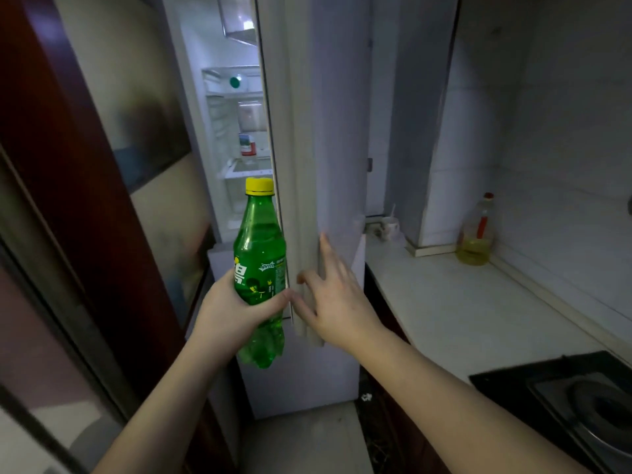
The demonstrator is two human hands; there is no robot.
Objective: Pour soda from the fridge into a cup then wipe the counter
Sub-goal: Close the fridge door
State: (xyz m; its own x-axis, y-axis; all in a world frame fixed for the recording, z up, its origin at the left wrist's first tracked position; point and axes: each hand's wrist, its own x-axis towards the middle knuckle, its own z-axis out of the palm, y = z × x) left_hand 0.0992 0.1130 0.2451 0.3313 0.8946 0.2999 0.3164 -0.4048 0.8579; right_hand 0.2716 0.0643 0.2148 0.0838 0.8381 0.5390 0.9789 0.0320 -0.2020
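Head view: left hand (228, 311) grasps soda bottle (259, 254) (cap on); right hand (337, 304), fingers spread, presses fridge door (307, 165) edge; narrow gap, counter (455, 302) alongside.

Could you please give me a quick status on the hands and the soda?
Left hand grips soda bottle, upright, cap on. Right hand open, fingers on fridge door edge. Door ajar. Cup on counter, far corner.

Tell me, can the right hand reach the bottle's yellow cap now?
Probably yes: the right hand rests open on the fridge door edge beside the Sprite bottle, and nothing covers the yellow cap.
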